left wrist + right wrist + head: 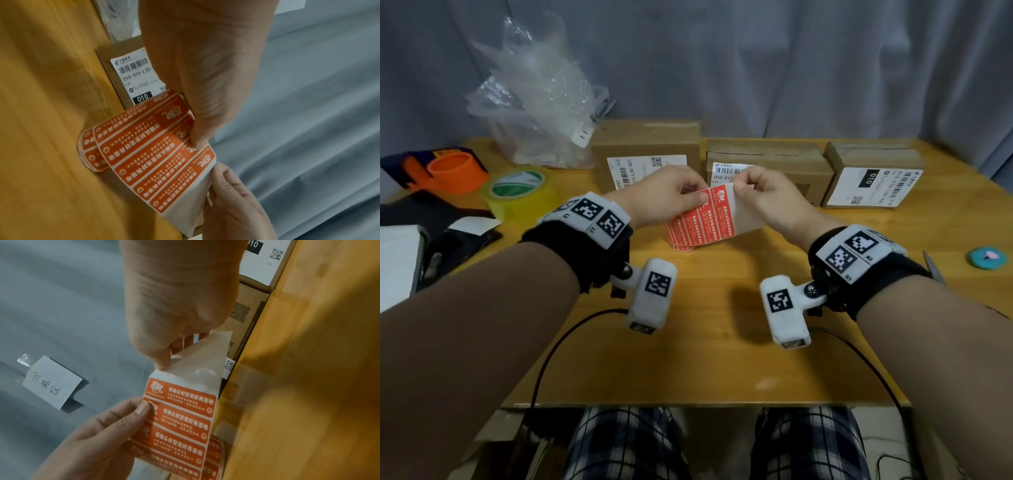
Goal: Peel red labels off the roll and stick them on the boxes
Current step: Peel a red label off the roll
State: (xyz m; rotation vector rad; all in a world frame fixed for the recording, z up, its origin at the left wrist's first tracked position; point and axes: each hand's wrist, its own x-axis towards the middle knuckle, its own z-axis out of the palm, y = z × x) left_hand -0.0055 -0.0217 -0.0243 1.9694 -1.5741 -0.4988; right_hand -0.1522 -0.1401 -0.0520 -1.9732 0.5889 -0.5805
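Observation:
A strip of red labels (705, 222) on white backing runs up from its roll (681, 241), which hangs just above the wooden table (688, 359). My left hand (697, 196) pinches the strip's upper left edge, thumb on a red label (185, 418). My right hand (738, 186) pinches the top corner of the bare white backing (201, 363) just past the last label. In the left wrist view the left hand (197, 141) holds the strip (156, 162) above the roll (88, 152). Three cardboard boxes (647, 144) (767, 161) (873, 161) with white shipping labels stand in a row behind the hands.
A clear bubble-wrap bag (541, 102) stands at the back left. A yellow tape roll (520, 192), an orange tape dispenser (448, 171) and dark items (431, 219) lie on the left. A small teal round thing (988, 258) lies at the right edge. A grey curtain (791, 68) hangs behind.

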